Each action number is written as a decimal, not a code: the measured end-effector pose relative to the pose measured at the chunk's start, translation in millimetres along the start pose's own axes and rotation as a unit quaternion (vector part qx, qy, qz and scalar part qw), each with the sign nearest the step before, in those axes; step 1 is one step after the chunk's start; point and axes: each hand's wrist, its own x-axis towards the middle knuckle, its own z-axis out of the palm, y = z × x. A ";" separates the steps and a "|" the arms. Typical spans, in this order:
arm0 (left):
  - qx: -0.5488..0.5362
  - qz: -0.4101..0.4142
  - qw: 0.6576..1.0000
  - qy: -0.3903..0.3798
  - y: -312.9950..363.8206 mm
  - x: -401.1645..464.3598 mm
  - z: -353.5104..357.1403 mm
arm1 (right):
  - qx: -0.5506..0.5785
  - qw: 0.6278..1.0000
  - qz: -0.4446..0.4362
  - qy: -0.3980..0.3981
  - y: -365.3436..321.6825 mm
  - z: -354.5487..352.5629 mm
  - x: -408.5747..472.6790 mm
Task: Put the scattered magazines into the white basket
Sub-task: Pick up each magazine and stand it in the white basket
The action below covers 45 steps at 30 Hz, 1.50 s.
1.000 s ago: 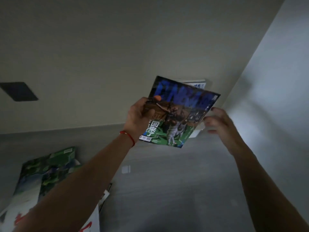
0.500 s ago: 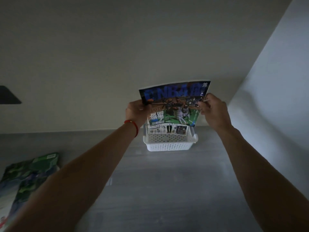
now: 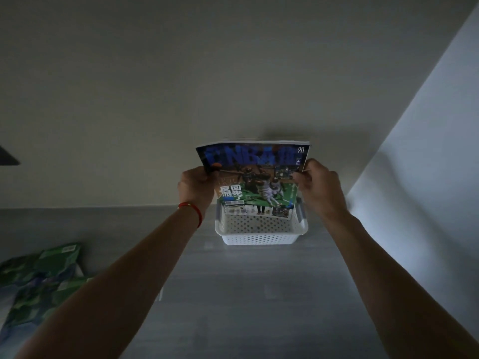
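A basketball magazine (image 3: 255,177) with a blue title and green court picture stands upright, its lower edge down inside the white perforated basket (image 3: 260,233) on the grey floor by the wall. My left hand (image 3: 195,189) grips its left edge. My right hand (image 3: 317,186) pinches its right edge. More pages or another magazine show behind it at the top, hard to tell apart. Green-covered magazines (image 3: 39,278) lie on the floor at the lower left.
A pale wall rises just behind the basket, and a lighter wall (image 3: 427,151) angles in at the right. A dark patch (image 3: 7,159) marks the left wall. Grey floor (image 3: 246,294) stretches between me and the basket.
The magazine went from tilted in my left hand alone to upright, held by both hands, and has sunk lower into the basket. The view has moved closer to the basket.
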 end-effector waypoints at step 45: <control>0.444 -0.033 0.879 -0.169 -280.3 -152.5 -398.7 | -0.032 0.890 0.068 -0.451 -262.5 302.2 -341.0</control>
